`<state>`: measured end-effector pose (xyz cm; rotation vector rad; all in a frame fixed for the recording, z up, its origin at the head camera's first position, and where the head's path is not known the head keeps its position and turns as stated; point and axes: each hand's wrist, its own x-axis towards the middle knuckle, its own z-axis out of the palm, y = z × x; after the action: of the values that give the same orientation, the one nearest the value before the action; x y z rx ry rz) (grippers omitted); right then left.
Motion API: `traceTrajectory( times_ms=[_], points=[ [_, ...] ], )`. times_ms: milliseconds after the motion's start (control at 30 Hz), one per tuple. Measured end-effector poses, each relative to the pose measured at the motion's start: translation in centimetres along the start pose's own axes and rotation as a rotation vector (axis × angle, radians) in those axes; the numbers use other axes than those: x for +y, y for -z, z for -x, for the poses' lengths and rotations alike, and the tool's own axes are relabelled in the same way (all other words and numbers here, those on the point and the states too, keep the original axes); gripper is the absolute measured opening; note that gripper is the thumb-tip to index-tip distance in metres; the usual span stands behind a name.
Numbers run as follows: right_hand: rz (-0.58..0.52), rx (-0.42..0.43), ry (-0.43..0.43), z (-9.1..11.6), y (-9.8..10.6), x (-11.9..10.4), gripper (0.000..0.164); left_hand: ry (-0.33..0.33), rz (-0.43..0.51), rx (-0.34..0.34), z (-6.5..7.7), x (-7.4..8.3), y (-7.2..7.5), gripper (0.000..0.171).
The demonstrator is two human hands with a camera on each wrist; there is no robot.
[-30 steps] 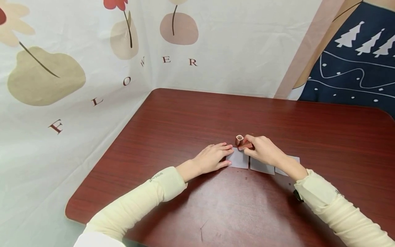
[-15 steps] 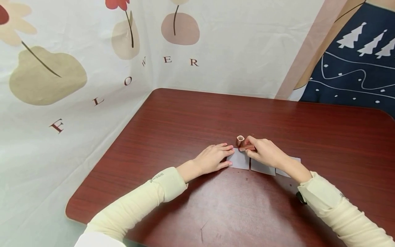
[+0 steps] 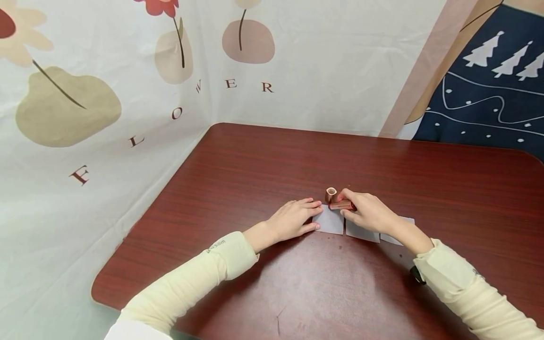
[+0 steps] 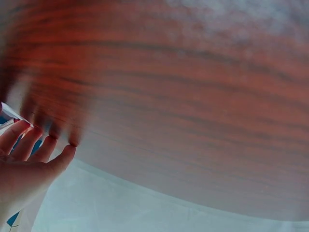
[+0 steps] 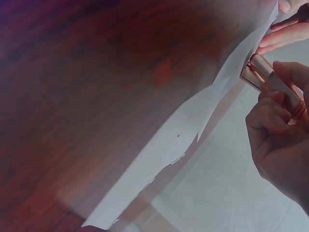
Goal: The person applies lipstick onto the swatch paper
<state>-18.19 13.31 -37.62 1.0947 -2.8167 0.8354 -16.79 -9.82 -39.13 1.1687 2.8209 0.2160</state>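
Observation:
My left hand (image 3: 293, 219) lies with its fingers straight on the left edge of a small white paper (image 3: 330, 224). In my right hand (image 3: 371, 212) I pinch a copper-coloured lipstick (image 3: 342, 205) between thumb and fingers. Its dark red tip is right at the upper part of that paper. In the right wrist view the lipstick's shiny tube (image 5: 285, 92) slants out from between the fingers. Just behind the tip, a hollow copper cap (image 3: 331, 195) stands upright with its opening facing up.
A second paper (image 3: 361, 231) and a third paper (image 3: 392, 240) lie in a row to the right, partly under my right hand and forearm. A small red mark (image 5: 178, 136) shows on the paper strip. Printed cloth (image 3: 323, 66) hangs behind the brown table (image 3: 255, 160).
My right hand has shifted slightly to the right and towards me with the lipstick, whose tip stays at the first paper. My left hand holds its place; the cap has not moved.

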Motion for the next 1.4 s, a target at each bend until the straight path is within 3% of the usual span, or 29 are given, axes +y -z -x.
traceTrajectory(
  times_ms=[1400],
  points=[
    [0.015, -0.036, 0.011, 0.08, 0.03, -0.42, 0.022, -0.009, 0.009, 0.013, 0.05, 0.02, 0.05, 0.049]
  ],
)
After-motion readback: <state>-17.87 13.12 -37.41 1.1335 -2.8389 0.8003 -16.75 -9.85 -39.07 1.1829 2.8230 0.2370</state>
